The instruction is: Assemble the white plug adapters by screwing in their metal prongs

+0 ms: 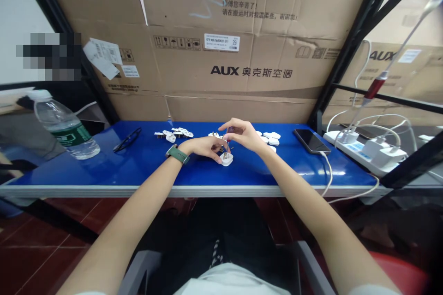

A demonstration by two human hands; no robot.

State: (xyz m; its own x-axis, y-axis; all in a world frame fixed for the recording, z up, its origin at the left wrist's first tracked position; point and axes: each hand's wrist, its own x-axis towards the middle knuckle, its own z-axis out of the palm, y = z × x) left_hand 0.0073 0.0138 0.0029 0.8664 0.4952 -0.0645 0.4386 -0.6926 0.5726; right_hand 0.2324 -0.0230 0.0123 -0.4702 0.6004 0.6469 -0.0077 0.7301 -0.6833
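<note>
Blue tabletop (254, 173), white plug (226, 162) held in left fingers (216, 156), below right fingers (228, 124) grasping a screwdriver (230, 131)

Water bottle (67, 124), black-framed glasses (128, 139), phone (311, 140) with white cable (331, 174), power strip (356, 149), AUX cardboard (183, 73)

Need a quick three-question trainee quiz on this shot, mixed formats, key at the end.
1. What does the right hand hold at the white plug?
A) pliers
B) screwdriver
C) scissors

2. True or false: a white cable is attached to the phone.

3. Fill in: the watch is worn on the ____ wrist.

Key: 1. B; 2. True; 3. left
</note>
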